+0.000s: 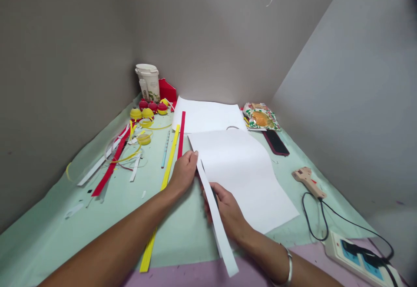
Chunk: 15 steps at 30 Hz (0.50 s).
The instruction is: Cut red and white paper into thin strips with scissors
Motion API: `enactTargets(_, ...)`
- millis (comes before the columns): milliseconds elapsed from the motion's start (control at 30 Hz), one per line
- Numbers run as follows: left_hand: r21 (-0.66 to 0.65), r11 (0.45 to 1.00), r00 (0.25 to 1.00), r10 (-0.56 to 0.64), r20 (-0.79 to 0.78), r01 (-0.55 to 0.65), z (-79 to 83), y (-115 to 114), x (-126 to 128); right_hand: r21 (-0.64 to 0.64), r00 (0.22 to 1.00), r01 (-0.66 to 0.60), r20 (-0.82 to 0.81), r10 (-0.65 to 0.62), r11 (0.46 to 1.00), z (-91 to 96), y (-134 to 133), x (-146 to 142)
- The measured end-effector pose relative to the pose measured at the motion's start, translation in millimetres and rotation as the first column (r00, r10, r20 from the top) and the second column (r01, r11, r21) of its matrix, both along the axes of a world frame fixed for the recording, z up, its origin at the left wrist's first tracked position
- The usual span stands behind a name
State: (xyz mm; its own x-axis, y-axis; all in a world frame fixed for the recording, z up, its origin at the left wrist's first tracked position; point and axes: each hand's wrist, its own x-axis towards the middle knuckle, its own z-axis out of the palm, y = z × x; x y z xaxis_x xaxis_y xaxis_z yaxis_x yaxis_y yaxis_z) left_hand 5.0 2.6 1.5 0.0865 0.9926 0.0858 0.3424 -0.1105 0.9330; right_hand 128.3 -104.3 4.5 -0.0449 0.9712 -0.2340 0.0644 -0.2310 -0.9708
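A large white sheet of paper [241,165] lies in front of me, its right side curling up. A narrow white strip [216,221] is partly cut from its left edge and hangs toward me, still joined near the far end. My left hand [185,171] pinches the sheet at the top of the cut. Beneath the strip, my right hand [224,208] is closed around scissors [214,195]; only a dark bit of them shows, the rest hidden by paper and fingers. A yellow strip [169,165] passes under my left forearm, beside a red strip [181,135].
Another white sheet [208,115] lies behind. Left are a pencil [165,150], paper scraps, ribbon rolls [144,138], red-yellow balls [148,113] and a white container [149,82]. Right are a phone [275,142], food packet [260,116], glue gun [309,182] and power strip [353,256].
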Motion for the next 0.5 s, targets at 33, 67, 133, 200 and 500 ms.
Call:
enactTargets(33, 0.002, 1.000, 1.000, 0.003, 0.001, -0.003, -0.2, 0.0, 0.0, 0.000, 1.000, 0.001, -0.002, -0.001, 1.000, -0.1, -0.1, -0.1)
enactTargets(67, 0.005, 1.000, 1.000, 0.004, 0.002, -0.004, -0.4, 0.1, 0.1, -0.001, 1.000, 0.002, -0.003, -0.002, 1.000, -0.2, -0.2, -0.2)
enactTargets(133, 0.012, 1.000, 1.000, 0.005, 0.006, -0.005, -0.8, 0.1, 0.1, 0.000, 1.000, 0.005, -0.002, -0.005, 1.000, -0.3, -0.3, -0.2)
enactTargets(200, 0.016, 1.000, 1.000, 0.006, 0.007, -0.006, -1.0, 0.0, 0.1, 0.001, 1.000, 0.007, -0.002, -0.007, 1.000, 0.0, -0.2, 0.0)
enactTargets(500, 0.026, 1.000, 1.000, 0.010, -0.005, -0.010, -0.8, -0.1, 0.0, -0.011, 1.000, 0.008, 0.000, -0.008, 1.000, -0.4, -0.8, 0.1)
